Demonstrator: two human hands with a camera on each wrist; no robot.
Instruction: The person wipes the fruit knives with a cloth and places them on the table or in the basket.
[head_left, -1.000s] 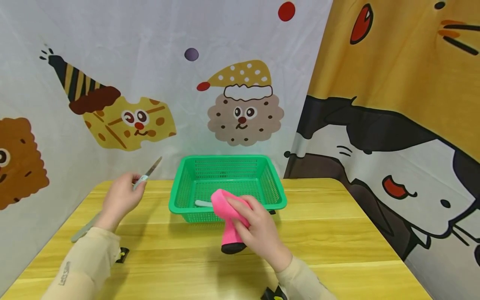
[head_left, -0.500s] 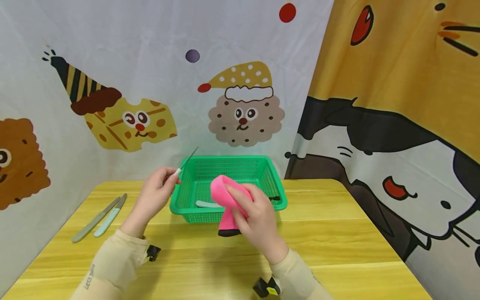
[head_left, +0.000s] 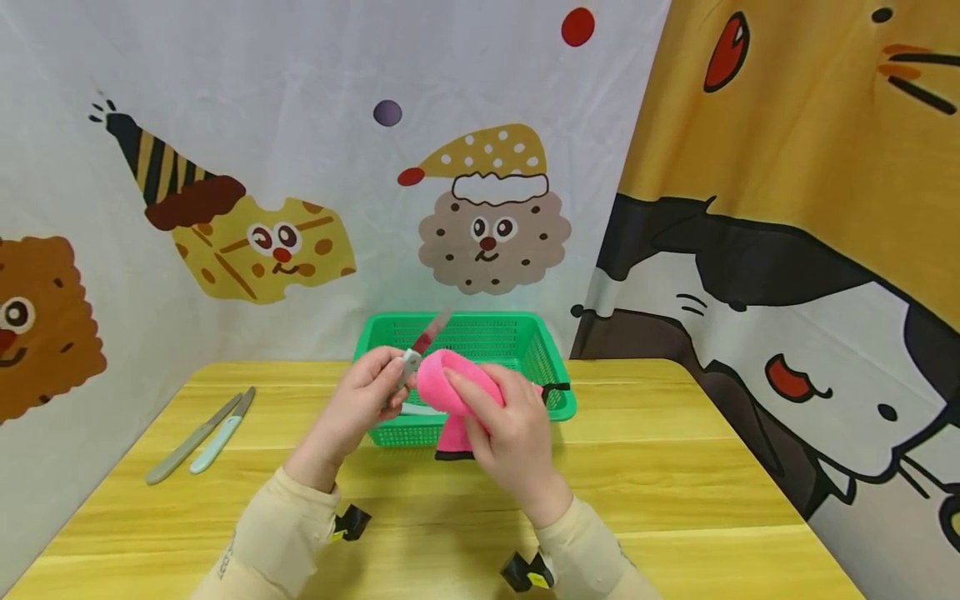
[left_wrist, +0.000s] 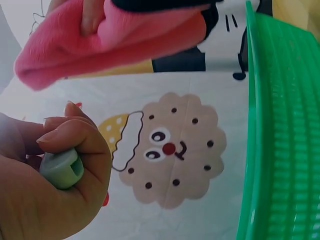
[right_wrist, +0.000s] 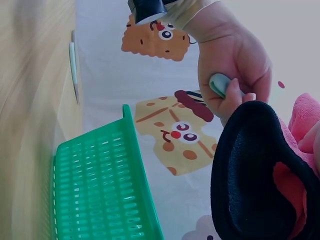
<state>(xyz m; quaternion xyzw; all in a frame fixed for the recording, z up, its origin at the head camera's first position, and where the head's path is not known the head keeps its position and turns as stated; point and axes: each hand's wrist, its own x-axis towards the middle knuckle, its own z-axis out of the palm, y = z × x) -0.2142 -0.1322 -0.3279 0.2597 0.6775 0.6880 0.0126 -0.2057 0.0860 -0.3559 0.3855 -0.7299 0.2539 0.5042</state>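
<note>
My left hand grips the pale handle of a small knife, its blade pointing up and right over the green basket. In the left wrist view the handle's butt shows inside my curled fingers. My right hand holds a bunched pink cloth with black edging, in front of the basket. The cloth's folded edge is close beside the knife; whether they touch I cannot tell. Its dark lining faces the right wrist camera. Another pale knife handle lies in the basket, partly hidden.
Two knives lie side by side at the table's left: a grey-green one and a light blue one. The wooden table ends at a cartoon-printed curtain. A black strip shows at the basket's right side.
The light blue knife has been laid on the table beside the grey-green one. My left hand, holding a knife, has moved right to the cloth. My right hand keeps the cloth, slightly raised.
</note>
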